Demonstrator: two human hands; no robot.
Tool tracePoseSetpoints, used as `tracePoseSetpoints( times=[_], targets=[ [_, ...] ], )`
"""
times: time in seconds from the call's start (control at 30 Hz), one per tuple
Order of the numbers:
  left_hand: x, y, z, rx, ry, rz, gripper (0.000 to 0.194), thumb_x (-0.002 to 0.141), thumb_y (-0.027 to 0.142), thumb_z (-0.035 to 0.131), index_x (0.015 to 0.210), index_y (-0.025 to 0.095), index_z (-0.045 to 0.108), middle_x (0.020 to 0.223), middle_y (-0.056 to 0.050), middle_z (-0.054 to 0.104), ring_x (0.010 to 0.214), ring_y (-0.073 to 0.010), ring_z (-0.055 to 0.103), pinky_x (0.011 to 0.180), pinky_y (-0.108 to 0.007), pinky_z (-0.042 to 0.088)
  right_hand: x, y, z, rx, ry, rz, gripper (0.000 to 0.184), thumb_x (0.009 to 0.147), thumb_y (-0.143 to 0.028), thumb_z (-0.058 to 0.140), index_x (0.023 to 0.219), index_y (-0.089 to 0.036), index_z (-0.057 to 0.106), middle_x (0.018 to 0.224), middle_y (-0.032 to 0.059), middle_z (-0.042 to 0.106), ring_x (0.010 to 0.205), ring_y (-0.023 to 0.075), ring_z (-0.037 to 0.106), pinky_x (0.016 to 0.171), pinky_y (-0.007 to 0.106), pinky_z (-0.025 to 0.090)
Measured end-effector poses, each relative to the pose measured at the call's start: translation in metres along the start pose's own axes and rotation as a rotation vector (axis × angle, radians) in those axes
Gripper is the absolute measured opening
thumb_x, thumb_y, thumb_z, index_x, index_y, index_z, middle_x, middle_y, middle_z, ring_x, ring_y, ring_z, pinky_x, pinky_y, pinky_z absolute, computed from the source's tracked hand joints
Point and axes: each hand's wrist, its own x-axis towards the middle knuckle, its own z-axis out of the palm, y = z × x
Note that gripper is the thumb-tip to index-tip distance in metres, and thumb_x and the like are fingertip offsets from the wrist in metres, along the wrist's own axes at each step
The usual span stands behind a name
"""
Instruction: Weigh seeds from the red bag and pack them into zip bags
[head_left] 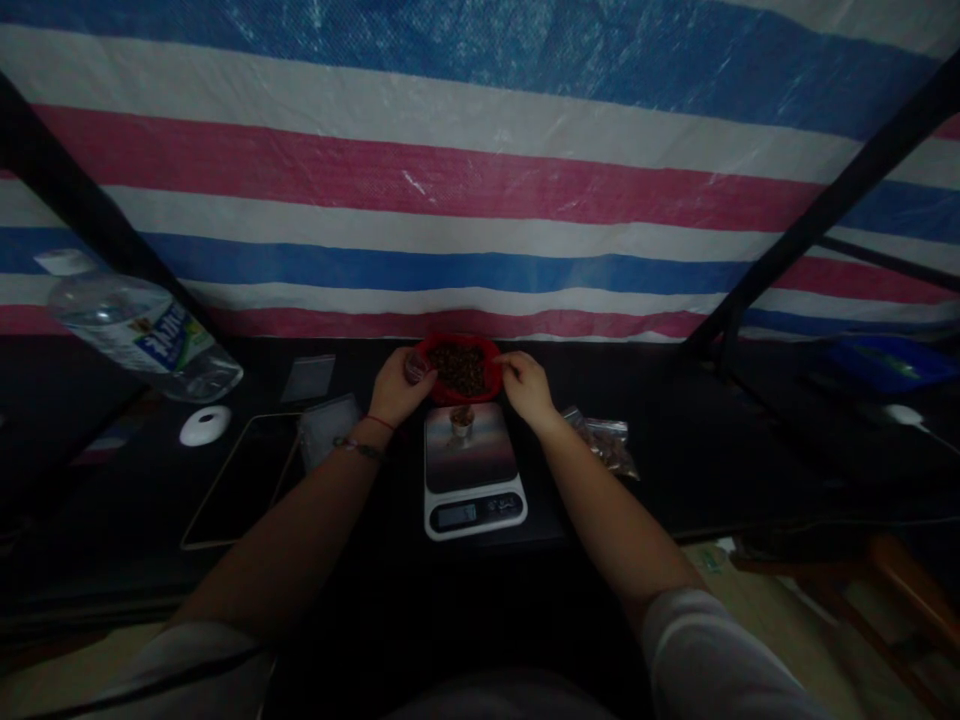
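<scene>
A red bag stands with its mouth wide, filled with small brown beans or nuts; which kind I cannot tell. At its left side, my left hand is closed around a small round, dark reddish, cup-like thing. My right hand pinches the bag's right rim between thumb and forefinger. Just in front of the bag lies a white kitchen scale with a shiny weighing plate. On that plate sits a small cup with brown pieces in it. The scale's display is too dim to read.
Filled zip bags lie right of my right forearm. To the left are flat clear zip bags, a phone, a white mouse-like device and a large water bottle. Behind hangs a striped tarp with dark slanting posts.
</scene>
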Motion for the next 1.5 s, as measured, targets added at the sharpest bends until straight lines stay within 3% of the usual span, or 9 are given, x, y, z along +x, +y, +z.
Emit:
tracePoseSetpoints(
  times=[0.2, 0.33, 0.47, 0.57, 0.73, 0.9, 1.03, 1.33, 1.5],
  targets=[
    [-0.002, 0.005, 0.000, 0.008, -0.006, 0.097, 0.057, 0.069, 0.044, 0.066, 0.116, 0.016, 0.052, 0.110, -0.009, 0.061, 0.102, -0.0238, 0.058, 0.091, -0.036, 0.046, -0.012, -0.012, -0.013, 0.019, -0.061, -0.129, 0.035, 0.083, -0.009, 0.039, 0.101, -0.019, 0.068, 0.103, 0.0063, 0.066, 0.103, 0.0195, 0.057, 0.097, 0.036, 0.042],
    [-0.003, 0.006, 0.002, -0.025, -0.043, 0.141, 0.069, 0.065, 0.048, 0.070, 0.123, 0.016, 0.048, 0.116, -0.010, 0.059, 0.107, -0.0249, 0.057, 0.095, -0.037, 0.044, -0.017, -0.031, -0.023, 0.065, -0.294, -0.302, 0.030, 0.088, -0.025, 0.052, 0.116, -0.022, 0.062, 0.111, 0.0066, 0.064, 0.109, 0.0216, 0.054, 0.098, 0.039, 0.039],
    [-0.003, 0.006, 0.003, -0.039, -0.063, 0.134, 0.067, 0.067, 0.048, 0.070, 0.123, 0.017, 0.048, 0.115, -0.009, 0.060, 0.104, -0.0238, 0.058, 0.093, -0.036, 0.045, -0.023, -0.041, -0.020, 0.040, -0.469, -0.373, 0.055, 0.069, -0.042, 0.075, 0.119, -0.022, 0.060, 0.112, 0.0085, 0.064, 0.108, 0.0244, 0.053, 0.096, 0.041, 0.039],
    [-0.004, 0.007, 0.002, -0.035, -0.062, 0.139, 0.059, 0.069, 0.047, 0.068, 0.117, 0.016, 0.052, 0.110, -0.008, 0.062, 0.100, -0.0229, 0.059, 0.090, -0.035, 0.046, -0.025, -0.042, -0.013, 0.018, -0.490, -0.389, 0.052, 0.065, -0.038, 0.078, 0.113, -0.021, 0.063, 0.109, 0.0079, 0.065, 0.106, 0.0234, 0.054, 0.096, 0.040, 0.039],
    [-0.004, 0.009, 0.001, -0.026, -0.096, 0.141, 0.043, 0.071, 0.047, 0.065, 0.102, 0.018, 0.057, 0.100, -0.007, 0.065, 0.090, -0.0222, 0.062, 0.083, -0.035, 0.049, -0.026, -0.040, -0.007, 0.086, -0.426, -0.337, 0.032, 0.071, -0.028, 0.072, 0.101, -0.022, 0.065, 0.100, 0.0044, 0.067, 0.100, 0.0195, 0.057, 0.093, 0.036, 0.042],
    [-0.008, 0.018, -0.001, 0.048, -0.160, 0.201, 0.043, 0.071, 0.048, 0.065, 0.101, 0.019, 0.059, 0.100, -0.007, 0.066, 0.092, -0.0232, 0.062, 0.083, -0.035, 0.048, -0.025, -0.034, -0.005, 0.221, -0.196, -0.154, 0.038, 0.072, -0.022, 0.068, 0.109, -0.021, 0.061, 0.106, 0.0068, 0.065, 0.093, 0.0181, 0.062, 0.083, 0.031, 0.050],
    [-0.011, 0.035, -0.006, 0.100, -0.243, 0.292, 0.038, 0.071, 0.050, 0.064, 0.097, 0.021, 0.061, 0.094, -0.007, 0.068, 0.089, -0.0239, 0.063, 0.079, -0.035, 0.047, -0.023, -0.034, -0.004, 0.275, -0.073, -0.137, 0.040, 0.073, -0.023, 0.066, 0.113, -0.021, 0.060, 0.109, 0.0084, 0.061, 0.099, 0.0187, 0.061, 0.085, 0.031, 0.051],
    [-0.015, 0.046, -0.007, 0.156, -0.306, 0.360, 0.036, 0.072, 0.048, 0.064, 0.093, 0.020, 0.063, 0.088, -0.007, 0.068, 0.084, -0.0241, 0.064, 0.074, -0.034, 0.046, -0.029, -0.032, 0.008, 0.248, -0.073, -0.109, 0.039, 0.070, -0.021, 0.070, 0.107, -0.021, 0.060, 0.105, 0.0068, 0.064, 0.097, 0.0194, 0.062, 0.086, 0.033, 0.052],
    [-0.018, 0.048, -0.007, 0.178, -0.321, 0.377, 0.040, 0.070, 0.048, 0.066, 0.097, 0.019, 0.061, 0.088, -0.006, 0.068, 0.084, -0.0236, 0.064, 0.073, -0.033, 0.045, -0.029, -0.033, 0.005, 0.245, -0.117, -0.260, 0.030, 0.073, -0.019, 0.069, 0.103, -0.022, 0.065, 0.106, 0.0058, 0.065, 0.100, 0.0189, 0.062, 0.089, 0.035, 0.050]
  ],
)
